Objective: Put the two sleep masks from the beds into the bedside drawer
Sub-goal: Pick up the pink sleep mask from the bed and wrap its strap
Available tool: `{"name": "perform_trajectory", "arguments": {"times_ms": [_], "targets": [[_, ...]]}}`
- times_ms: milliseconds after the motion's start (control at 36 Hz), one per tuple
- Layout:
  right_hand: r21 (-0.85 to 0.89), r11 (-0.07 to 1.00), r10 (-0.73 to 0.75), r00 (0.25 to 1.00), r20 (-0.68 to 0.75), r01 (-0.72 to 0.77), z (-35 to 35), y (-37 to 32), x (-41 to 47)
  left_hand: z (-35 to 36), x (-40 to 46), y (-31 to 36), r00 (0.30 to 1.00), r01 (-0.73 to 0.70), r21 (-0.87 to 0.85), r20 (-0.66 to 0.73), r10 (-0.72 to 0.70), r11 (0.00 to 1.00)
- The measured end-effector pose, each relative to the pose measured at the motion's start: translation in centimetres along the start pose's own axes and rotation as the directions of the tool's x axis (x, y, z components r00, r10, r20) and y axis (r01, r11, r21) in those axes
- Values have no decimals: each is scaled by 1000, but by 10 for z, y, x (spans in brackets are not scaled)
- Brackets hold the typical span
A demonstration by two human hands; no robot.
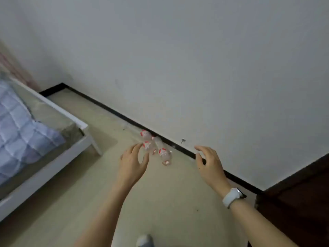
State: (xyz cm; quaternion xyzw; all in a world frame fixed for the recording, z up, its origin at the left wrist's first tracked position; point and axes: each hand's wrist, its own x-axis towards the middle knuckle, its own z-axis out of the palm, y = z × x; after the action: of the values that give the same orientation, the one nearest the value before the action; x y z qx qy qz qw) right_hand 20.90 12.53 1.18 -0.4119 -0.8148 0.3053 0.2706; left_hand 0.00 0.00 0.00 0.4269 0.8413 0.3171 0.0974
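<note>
Both of my hands are held out over the floor with nothing in them. My left hand (133, 163) has its fingers spread and loosely curled. My right hand (209, 163), with a white watch on the wrist, is open too. A white-framed bed (58, 154) with a pale blue quilt (19, 132) stands at the left. No sleep mask and no bedside drawer shows in this view.
Several clear plastic bottles with red labels (160, 148) lie on the beige floor against the black skirting (231, 177) of the white wall. A dark brown door or cabinet (299, 196) fills the right lower corner. My shoe (145, 240) shows at the bottom.
</note>
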Motion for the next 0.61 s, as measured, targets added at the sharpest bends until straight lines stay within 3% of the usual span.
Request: {"name": "perform_trajectory", "arguments": {"times_ms": [167,333,611], "targets": [[-38,998,58,953,299,-48,90,-3,29,-12,-2,-104,958,286,70,9,-287,956],[-78,994,-33,885,464,78,193,-37,123,-31,56,-193,898,439,101,-29,-438,893],[-79,980,-103,804,586,183,345,-137,307,-113,239,-299,883,465,157,-20,-468,871]]}}
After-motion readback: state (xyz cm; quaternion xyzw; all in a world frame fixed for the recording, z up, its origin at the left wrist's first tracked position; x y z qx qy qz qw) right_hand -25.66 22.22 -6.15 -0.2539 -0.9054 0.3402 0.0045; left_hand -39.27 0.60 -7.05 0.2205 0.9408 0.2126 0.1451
